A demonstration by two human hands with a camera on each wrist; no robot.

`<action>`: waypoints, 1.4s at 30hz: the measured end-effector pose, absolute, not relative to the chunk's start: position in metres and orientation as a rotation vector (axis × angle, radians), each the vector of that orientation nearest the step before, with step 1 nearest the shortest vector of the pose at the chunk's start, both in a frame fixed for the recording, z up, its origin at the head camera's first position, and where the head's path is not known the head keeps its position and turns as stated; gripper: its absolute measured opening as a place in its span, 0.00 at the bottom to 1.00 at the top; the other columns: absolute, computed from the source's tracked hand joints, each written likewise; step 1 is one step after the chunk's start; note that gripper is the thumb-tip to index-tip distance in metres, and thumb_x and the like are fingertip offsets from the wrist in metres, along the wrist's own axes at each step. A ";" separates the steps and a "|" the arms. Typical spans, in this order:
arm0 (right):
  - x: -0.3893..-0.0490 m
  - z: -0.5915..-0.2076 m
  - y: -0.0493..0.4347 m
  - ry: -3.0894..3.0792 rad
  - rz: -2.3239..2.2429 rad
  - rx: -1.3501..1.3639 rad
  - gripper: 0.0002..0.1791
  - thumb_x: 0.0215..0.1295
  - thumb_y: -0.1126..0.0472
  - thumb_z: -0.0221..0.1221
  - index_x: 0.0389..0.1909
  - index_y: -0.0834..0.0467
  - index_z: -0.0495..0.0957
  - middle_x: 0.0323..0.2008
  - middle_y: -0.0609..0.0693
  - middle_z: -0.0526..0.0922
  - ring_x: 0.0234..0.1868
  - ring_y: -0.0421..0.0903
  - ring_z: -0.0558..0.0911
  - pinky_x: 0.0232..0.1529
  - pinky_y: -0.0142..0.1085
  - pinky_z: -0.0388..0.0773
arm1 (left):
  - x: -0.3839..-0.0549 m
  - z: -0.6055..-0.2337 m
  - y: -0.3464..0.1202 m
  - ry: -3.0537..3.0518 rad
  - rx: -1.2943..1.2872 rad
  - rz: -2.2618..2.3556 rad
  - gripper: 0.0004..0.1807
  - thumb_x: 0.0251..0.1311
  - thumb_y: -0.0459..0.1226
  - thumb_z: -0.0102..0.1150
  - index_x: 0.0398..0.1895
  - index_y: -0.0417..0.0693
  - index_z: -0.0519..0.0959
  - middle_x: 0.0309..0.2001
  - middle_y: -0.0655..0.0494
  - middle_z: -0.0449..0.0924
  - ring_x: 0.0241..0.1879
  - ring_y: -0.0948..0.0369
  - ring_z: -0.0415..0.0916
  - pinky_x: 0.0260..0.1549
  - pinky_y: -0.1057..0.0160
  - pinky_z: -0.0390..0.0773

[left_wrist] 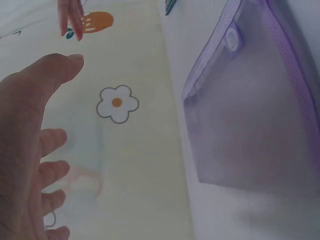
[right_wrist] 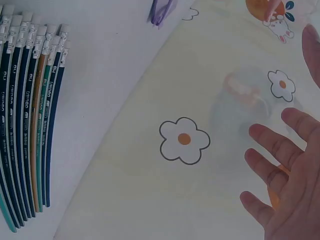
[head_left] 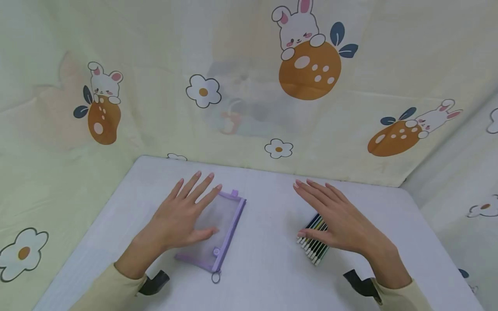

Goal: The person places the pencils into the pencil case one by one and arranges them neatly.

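A see-through pouch with purple zipper edging (head_left: pixel 229 229) lies on the white table, a metal ring at its near end. Over its left part hovers my left hand (head_left: pixel 180 216), fingers spread and nothing held. In the left wrist view the pouch (left_wrist: pixel 250 110) shows its mesh face and a round purple tab. To the right, several pencils (head_left: pixel 313 248) with white erasers lie side by side, their eraser ends toward me. My right hand (head_left: pixel 338 216) is above them with fingers extended, hiding part of the bundle. The right wrist view shows the pencils (right_wrist: pixel 35 115) in dark blue, green and orange.
The white table (head_left: pixel 268 268) has a cloth curtain (head_left: pixel 241 142) along its back and sides, printed with rabbits, orange fruit and flowers. Black straps (head_left: pixel 154 283) sit at both wrists, by the beige sleeves (head_left: pixel 110 291).
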State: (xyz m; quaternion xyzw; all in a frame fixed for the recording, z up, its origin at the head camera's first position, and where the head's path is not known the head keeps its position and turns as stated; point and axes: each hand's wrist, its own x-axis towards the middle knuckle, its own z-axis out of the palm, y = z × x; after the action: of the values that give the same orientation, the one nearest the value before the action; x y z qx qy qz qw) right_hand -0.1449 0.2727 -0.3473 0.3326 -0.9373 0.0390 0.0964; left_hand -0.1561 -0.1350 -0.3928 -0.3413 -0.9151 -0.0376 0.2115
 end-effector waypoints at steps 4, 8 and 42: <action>-0.147 -0.348 0.276 -2.793 0.147 0.984 0.55 0.59 0.30 0.63 0.82 0.45 0.50 0.79 0.47 0.58 0.78 0.52 0.59 0.76 0.55 0.51 | -0.158 -0.399 -0.129 -2.558 -0.947 -0.091 0.50 0.57 0.68 0.56 0.80 0.56 0.60 0.81 0.50 0.49 0.79 0.45 0.47 0.71 0.36 0.56; -0.149 -0.349 0.282 -2.808 0.183 0.998 0.55 0.59 0.30 0.63 0.82 0.44 0.50 0.79 0.46 0.58 0.77 0.51 0.60 0.77 0.51 0.47 | -0.159 -0.404 -0.125 -2.572 -0.939 -0.091 0.50 0.57 0.68 0.56 0.79 0.56 0.60 0.81 0.50 0.49 0.79 0.45 0.48 0.70 0.36 0.56; -0.186 -0.383 0.323 -3.010 0.517 0.941 0.42 0.62 0.50 0.70 0.76 0.45 0.64 0.73 0.47 0.69 0.73 0.52 0.65 0.68 0.60 0.65 | -0.165 -0.456 -0.087 -2.926 -0.953 -0.137 0.52 0.58 0.70 0.53 0.80 0.52 0.59 0.80 0.44 0.52 0.77 0.39 0.49 0.62 0.28 0.63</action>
State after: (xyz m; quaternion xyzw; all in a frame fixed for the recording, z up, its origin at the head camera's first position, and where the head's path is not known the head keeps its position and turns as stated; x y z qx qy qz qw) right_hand -0.1856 0.3231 -0.3834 0.2942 -0.9416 0.1618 -0.0271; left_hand -0.1653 -0.0869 -0.4563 -0.3094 -0.9494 -0.0445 0.0306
